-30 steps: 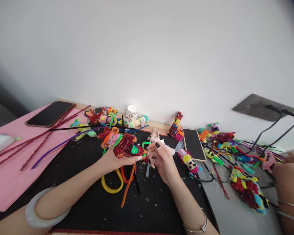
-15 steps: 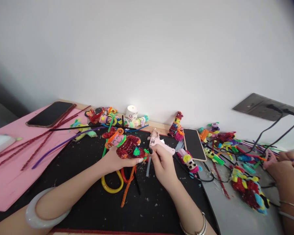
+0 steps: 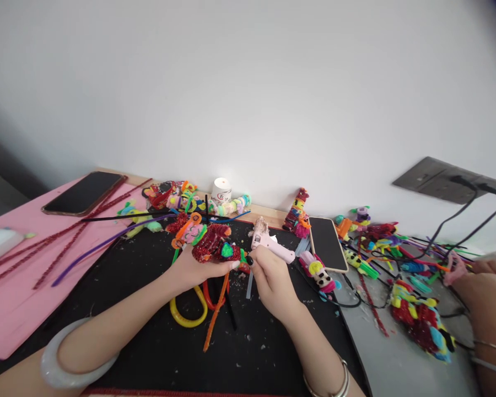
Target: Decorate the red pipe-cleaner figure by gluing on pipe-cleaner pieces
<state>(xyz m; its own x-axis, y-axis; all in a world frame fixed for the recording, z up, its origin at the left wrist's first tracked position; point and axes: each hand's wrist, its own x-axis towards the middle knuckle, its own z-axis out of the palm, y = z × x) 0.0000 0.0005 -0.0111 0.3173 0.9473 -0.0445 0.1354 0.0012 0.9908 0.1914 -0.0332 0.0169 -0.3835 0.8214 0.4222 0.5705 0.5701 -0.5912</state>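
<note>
The red pipe-cleaner figure (image 3: pixel 213 246) sits in the left hand (image 3: pixel 194 268), above the black mat (image 3: pixel 149 309) in the middle of the bench (image 3: pixel 397 364). The figure rests on the palm and fingers, which curl up around its underside; the thumb side is hidden beneath it, so the hand is cupped and closed on the figure rather than spread. A green heart-shaped piece (image 3: pixel 227 251) shows on the figure's right end, pointing toward the right hand (image 3: pixel 270 278).

The right hand is just beside the figure, its fingertips (image 3: pixel 250 260) with dark nails close to the green piece; whether they touch it cannot be told. Its fingers are wrapped around the pink glue gun (image 3: pixel 270 246), whose body sticks out to the right above the knuckles. Both forearms come in from the lower edge and meet over the mat; the left wrist carries a pale bangle (image 3: pixel 72 364), the right a thin bracelet (image 3: pixel 341 380).

Under the hands lie a yellow loop (image 3: pixel 188 314) and an orange pipe cleaner (image 3: pixel 215 320). A phone (image 3: pixel 327 243) lies to the right of the glue gun, another phone (image 3: pixel 82 192) on the pink sheet (image 3: pixel 16 309) to the left. At the far right edge another person's hands (image 3: pixel 485 286) rest among coloured pipe cleaners
</note>
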